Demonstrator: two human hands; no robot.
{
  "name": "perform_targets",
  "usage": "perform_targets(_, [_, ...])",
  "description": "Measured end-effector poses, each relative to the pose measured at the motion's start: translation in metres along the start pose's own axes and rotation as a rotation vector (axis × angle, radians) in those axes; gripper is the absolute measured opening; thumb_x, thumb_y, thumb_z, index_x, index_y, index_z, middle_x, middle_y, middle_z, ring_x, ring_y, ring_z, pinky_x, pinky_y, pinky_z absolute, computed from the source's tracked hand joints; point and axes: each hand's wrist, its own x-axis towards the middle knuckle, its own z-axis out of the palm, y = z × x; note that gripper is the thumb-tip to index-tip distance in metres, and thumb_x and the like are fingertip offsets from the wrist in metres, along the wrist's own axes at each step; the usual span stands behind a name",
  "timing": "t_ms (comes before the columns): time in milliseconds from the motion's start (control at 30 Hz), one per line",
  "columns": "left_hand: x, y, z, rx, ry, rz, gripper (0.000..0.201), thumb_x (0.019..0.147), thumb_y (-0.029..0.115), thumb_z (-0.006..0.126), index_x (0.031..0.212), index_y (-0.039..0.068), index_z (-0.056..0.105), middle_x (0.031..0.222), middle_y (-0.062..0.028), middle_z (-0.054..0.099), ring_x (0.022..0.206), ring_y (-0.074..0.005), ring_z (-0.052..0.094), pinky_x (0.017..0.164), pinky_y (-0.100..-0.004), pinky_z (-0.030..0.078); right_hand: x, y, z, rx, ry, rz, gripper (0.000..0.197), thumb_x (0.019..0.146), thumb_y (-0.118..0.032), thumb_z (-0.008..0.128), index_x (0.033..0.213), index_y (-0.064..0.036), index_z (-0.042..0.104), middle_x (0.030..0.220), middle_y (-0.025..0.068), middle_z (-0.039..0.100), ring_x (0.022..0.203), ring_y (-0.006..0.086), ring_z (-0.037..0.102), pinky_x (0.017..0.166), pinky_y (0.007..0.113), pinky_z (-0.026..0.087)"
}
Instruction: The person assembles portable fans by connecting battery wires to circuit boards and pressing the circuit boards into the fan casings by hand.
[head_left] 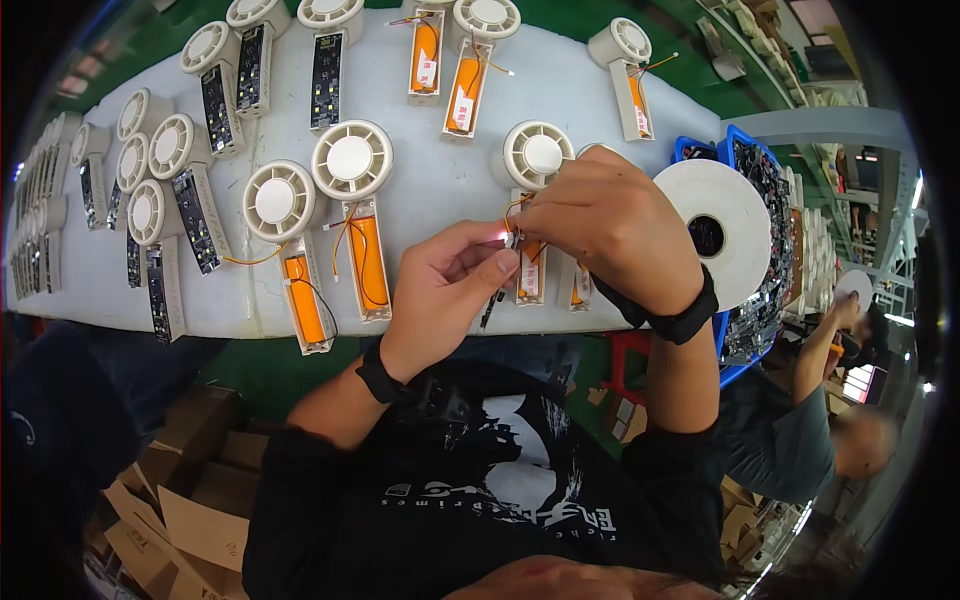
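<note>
My left hand (440, 285) is closed in a pinch on a narrow black circuit board (491, 308), which slants down below the fingertips. A bright white light shows at the board's upper end. My right hand (622, 222) bends over from the right, its fingers pinched at thin red and yellow wires (514, 206) beside the board; the wire ends are hidden by the fingers. Behind both hands lies a white handheld fan (540, 156) with a round grille head. Its open handle holds an orange battery (531, 282). Another such open handle (580, 285) is partly covered by my right hand.
Two open fans with orange batteries (368, 262) lie left of my hands. Further left stand fans with black boards (200, 220). More open fans (468, 90) lie at the back. On the right are a large white roll (735, 200) and blue bins (750, 350) of boards. A co-worker (800, 420) is at right.
</note>
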Motion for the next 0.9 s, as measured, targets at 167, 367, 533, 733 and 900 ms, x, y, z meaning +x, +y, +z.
perform_targets(167, [0.0, 0.001, 0.001, 0.046, -0.016, 0.005, 0.03, 0.1, 0.007, 0.066, 0.127, -0.004, 0.061, 0.1, -0.0079, 0.072, 0.091, -0.0102, 0.066, 0.08, -0.0245, 0.054, 0.0, 0.0, -0.004, 0.032, -0.007, 0.043, 0.026, 0.069, -0.006, 0.074, 0.095, -0.0063, 0.075, 0.084, 0.0035, 0.069, 0.081, 0.0234, 0.065, 0.073, 0.035, 0.05])
perform_targets(367, [-0.003, 0.007, 0.004, 0.125, -0.017, -0.014, 0.029, 0.098, 0.002, 0.066, 0.127, -0.003, 0.062, 0.106, -0.0082, 0.069, 0.094, -0.01, 0.064, 0.081, -0.0248, 0.055, 0.002, -0.018, -0.009, 0.158, 0.108, 0.209, 0.03, 0.07, -0.004, 0.078, 0.099, -0.0109, 0.077, 0.095, 0.0029, 0.069, 0.091, 0.024, 0.064, 0.077, 0.036, 0.052])
perform_targets(533, [-0.003, 0.003, 0.01, 0.197, -0.043, 0.112, 0.033, 0.097, -0.003, 0.064, 0.129, -0.004, 0.06, 0.116, -0.0089, 0.062, 0.099, -0.0105, 0.061, 0.083, -0.0255, 0.055, 0.002, -0.007, 0.003, 0.054, 0.049, 0.097, 0.033, 0.073, -0.001, 0.077, 0.104, -0.0126, 0.077, 0.102, 0.0012, 0.069, 0.095, 0.0247, 0.063, 0.079, 0.035, 0.053])
perform_targets(733, [-0.003, -0.001, 0.006, 0.221, -0.065, 0.146, 0.036, 0.099, -0.004, 0.06, 0.135, -0.004, 0.057, 0.115, -0.0086, 0.062, 0.097, -0.0123, 0.062, 0.085, -0.0268, 0.055, 0.001, 0.005, 0.012, 0.167, 0.09, 0.096, 0.023, 0.076, -0.005, 0.076, 0.098, -0.0109, 0.076, 0.093, 0.0007, 0.069, 0.092, 0.0234, 0.064, 0.078, 0.035, 0.052])
perform_targets(900, [0.0, 0.007, 0.005, 0.061, -0.007, 0.032, 0.035, 0.102, 0.0, 0.056, 0.137, -0.004, 0.056, 0.113, -0.0089, 0.066, 0.094, -0.0136, 0.065, 0.087, -0.0295, 0.055, -0.005, -0.012, 0.014, 0.606, 0.26, 0.619, 0.023, 0.073, -0.002, 0.081, 0.095, -0.0047, 0.073, 0.089, 0.0067, 0.07, 0.088, 0.0264, 0.064, 0.076, 0.034, 0.052])
